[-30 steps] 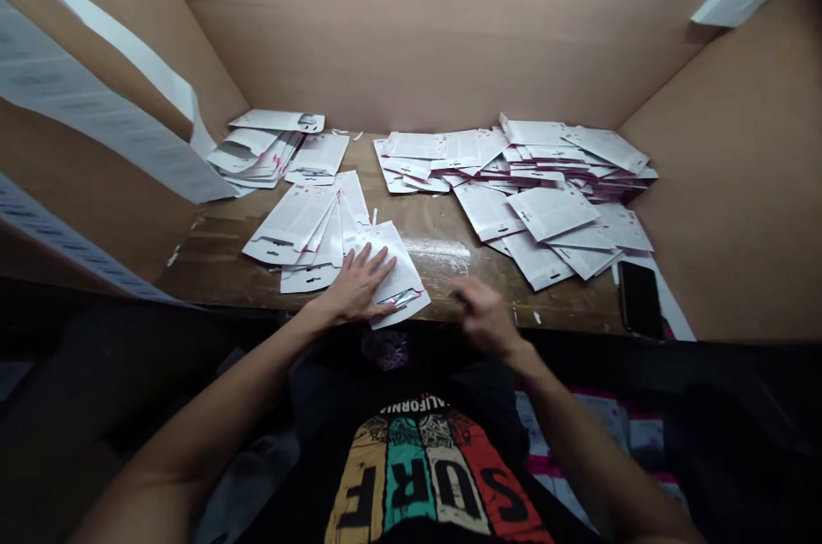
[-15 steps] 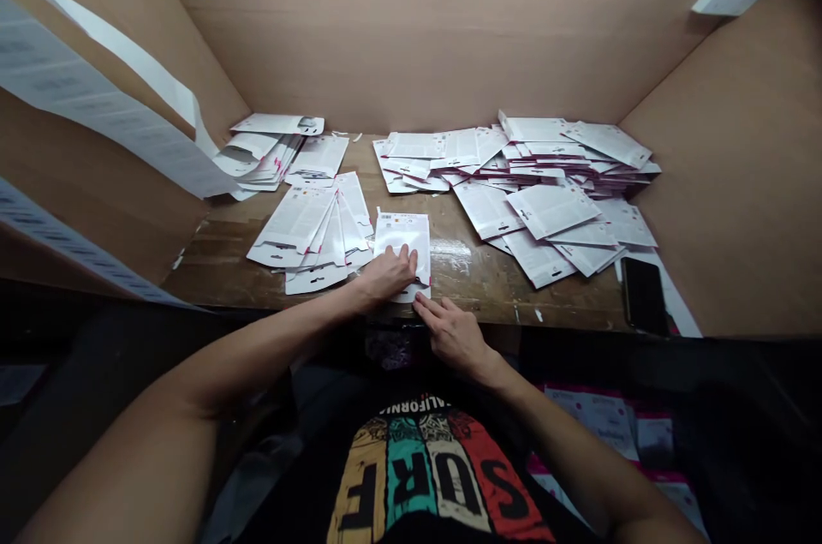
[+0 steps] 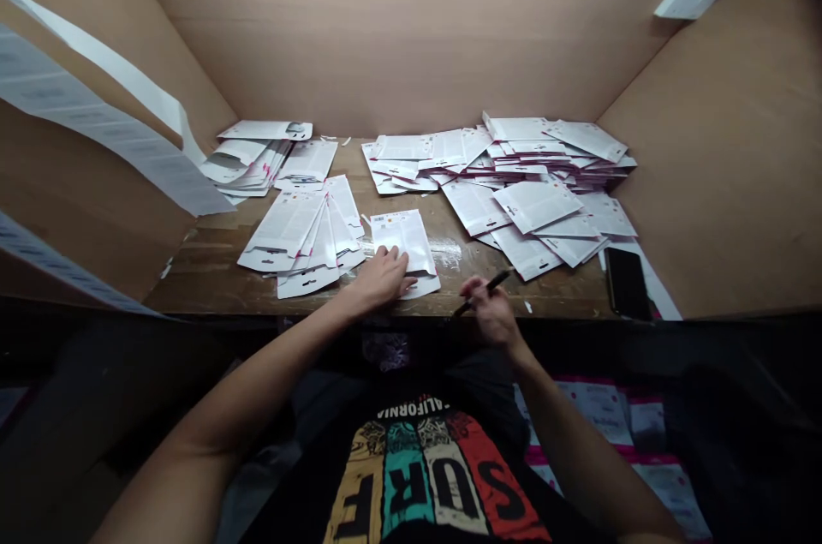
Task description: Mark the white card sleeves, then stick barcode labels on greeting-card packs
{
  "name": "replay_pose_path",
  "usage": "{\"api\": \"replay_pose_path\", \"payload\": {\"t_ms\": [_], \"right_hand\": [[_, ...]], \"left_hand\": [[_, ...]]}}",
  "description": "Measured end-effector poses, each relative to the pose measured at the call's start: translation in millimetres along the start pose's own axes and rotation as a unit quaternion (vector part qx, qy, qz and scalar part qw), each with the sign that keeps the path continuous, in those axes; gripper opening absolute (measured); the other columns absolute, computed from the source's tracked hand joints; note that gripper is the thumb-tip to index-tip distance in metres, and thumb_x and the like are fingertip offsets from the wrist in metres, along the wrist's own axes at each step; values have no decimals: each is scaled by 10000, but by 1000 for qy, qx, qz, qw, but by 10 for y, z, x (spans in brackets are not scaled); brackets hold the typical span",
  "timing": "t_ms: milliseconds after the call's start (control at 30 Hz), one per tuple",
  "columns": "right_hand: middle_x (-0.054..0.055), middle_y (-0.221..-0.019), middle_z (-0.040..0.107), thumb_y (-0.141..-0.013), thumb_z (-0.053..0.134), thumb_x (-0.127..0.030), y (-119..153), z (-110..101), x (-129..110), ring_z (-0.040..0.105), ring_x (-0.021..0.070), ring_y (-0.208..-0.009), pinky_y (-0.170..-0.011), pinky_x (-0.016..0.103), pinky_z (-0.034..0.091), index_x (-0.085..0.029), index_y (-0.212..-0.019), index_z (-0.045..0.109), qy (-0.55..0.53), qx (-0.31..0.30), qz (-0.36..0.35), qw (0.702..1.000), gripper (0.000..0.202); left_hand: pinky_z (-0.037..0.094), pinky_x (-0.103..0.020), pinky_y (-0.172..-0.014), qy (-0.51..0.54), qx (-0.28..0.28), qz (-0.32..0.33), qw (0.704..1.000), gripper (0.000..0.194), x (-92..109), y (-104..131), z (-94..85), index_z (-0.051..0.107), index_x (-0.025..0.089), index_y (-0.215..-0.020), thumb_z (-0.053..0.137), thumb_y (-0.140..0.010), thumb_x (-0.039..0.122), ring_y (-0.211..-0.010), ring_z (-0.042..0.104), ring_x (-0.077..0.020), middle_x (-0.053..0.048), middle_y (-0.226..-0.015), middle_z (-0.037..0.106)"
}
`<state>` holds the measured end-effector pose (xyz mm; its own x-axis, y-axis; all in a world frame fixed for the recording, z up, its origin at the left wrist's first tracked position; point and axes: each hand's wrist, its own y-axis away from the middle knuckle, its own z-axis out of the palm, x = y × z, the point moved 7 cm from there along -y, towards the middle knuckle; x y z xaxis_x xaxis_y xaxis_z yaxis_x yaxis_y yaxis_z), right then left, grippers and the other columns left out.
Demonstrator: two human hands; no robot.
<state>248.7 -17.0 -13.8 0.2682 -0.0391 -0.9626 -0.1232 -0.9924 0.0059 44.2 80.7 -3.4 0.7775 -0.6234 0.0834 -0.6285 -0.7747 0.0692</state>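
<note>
Wide heap of white packets (image 3: 527,210) lay on the worktop (image 3: 211,257), right of my working spot. Single packet (image 3: 414,240) lay near the front edge; my left hand (image 3: 385,277), fingers slightly spread, pressed it, apparently for steadiness. Right hand (image 3: 491,308) closed round a dark pen (image 3: 497,279).

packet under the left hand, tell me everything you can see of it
The packet is white, flat and roughly rectangular, with a slight sheen like coated paper or plastic. Small dark print and a tiny orange mark sit near its far edge; a flap or fold crosses its near end. It lies slightly turned on the brown table, close to the front edge. The left hand rests on its near left part, hiding some of it. Its contents cannot be seen.
</note>
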Motion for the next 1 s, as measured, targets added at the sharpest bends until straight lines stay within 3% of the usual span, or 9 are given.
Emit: {"api": "replay_pose_path", "payload": {"t_ms": [100, 167, 233, 333, 400, 533, 667, 800, 1000], "right_hand": [[-48, -494, 462, -933, 585, -790, -87, -124, 160, 392, 109, -409, -407, 228, 333, -219, -745, 623, -168, 46, 122, 977, 602], [-34, -549, 551, -876, 678, -779, -132, -61, 130, 446, 104, -430, -418, 217, 359, -207, -818, 667, -208, 24, 134, 969, 575], [2, -664, 663, -894, 714, -712, -140, 30, 36, 560, 123, -515, -473, 222, 437, -201, -914, 718, -176, -10, 103, 979, 511], [55, -868, 772, -1022, 621, -574, -43, 199, -116, 714, 185, -725, -630, 281, 567, -211, -1097, 754, -63, -65, 0, 996, 394], [98, -1082, 805, -1076, 560, -454, 84, 334, -188, 766, 238, -957, -835, 372, 615, -218, -1242, 730, 33, -94, -105, 990, 336], [151, -1359, 745, -1080, 521, -240, 337, 611, -120, 674, 310, -1319, -1123, 532, 506, -197, -1365, 679, 247, -114, -260, 926, 329], [163, -1423, 713, -1083, 504, -192, 426, 700, 11, 604, 304, -1426, -1178, 541, 469, -170, -1388, 662, 317, -95, -297, 896, 344], [152, -1373, 743, -1088, 488, -202, 450, 705, 58, 622, 296, -1409, -1188, 540, 467, -177, -1384, 669, 316, -88, -300, 896, 348], [162, -1410, 720, -1075, 491, -233, 496, 662, 114, 650, 320, -1376, -1171, 586, 498, -203, -1407, 684, 295, -70, -310, 901, 385]], "left_hand": [[425, -478, -1165, 45, 36, 40, 998, 545, -1, 80, -31, 599, 144, -1459, 542, -1062, 513, -1425, 513, -365, -197, -1582, 546], [331, -531, -1245, 39, 27, 74, 996, 714, 40, 52, -8, 463, 140, -1596, 606, -1016, 530, -1580, 323, -419, -203, -1719, 372], [326, -578, -1242, 19, -15, 93, 995, 823, 97, 10, 65, 386, 135, -1645, 668, -962, 498, -1605, 256, -477, -221, -1747, 303], [398, -594, -1191, -10, -49, 91, 995, 787, 151, -16, 138, 391, 118, -1631, 653, -945, 402, -1564, 332, -509, -251, -1724, 331], [421, -593, -1177, -26, -50, 99, 994, 720, 177, -9, 160, 406, 103, -1612, 604, -958, 331, -1559, 349, -499, -263, -1708, 352], [466, -601, -1144, -48, -41, 105, 992, 586, 211, 14, 201, 423, 86, -1600, 423, -1017, 156, -1563, 377, -462, -290, -1682, 382], [512, -621, -1098, -69, -26, 86, 994, 540, 293, -5, 216, 455, 61, -1581, 306, -1066, 130, -1530, 430, -468, -318, -1652, 410], [570, -562, -1023, -59, 0, 74, 995, 515, 402, -109, 168, 489, 52, -1547, 335, -1062, 128, -1458, 513, -439, -327, -1588, 476], [611, -450, -811, -60, 0, 15, 998, 444, 423, -195, 85, 561, 51, -1451, 381, -1057, 146, -1172, 679, -376, -305, -1299, 643]]}}
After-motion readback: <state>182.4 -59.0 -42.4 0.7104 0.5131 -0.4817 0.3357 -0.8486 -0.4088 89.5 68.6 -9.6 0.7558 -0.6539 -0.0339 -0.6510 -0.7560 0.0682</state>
